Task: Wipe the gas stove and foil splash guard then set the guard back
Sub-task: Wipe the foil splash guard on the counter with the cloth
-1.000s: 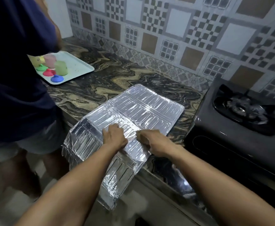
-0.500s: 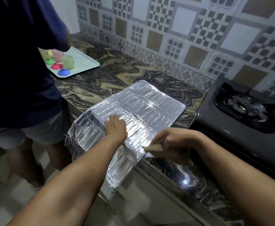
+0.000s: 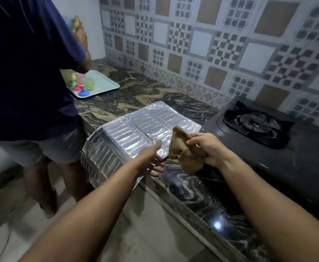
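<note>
The foil splash guard (image 3: 136, 133) lay on the worktop (image 3: 202, 197), its near-left part hanging over the edge. The right hand (image 3: 205, 148) pinched a crumpled cloth (image 3: 183, 152); the left hand (image 3: 151, 159) was spread, fingertips blurred. The gas stove (image 3: 258, 125) was cut off far right.

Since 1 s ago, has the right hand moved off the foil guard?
Yes. The right hand has lifted off the foil guard and shifted toward the stove, now gripping a brown cloth above the counter edge.
</note>
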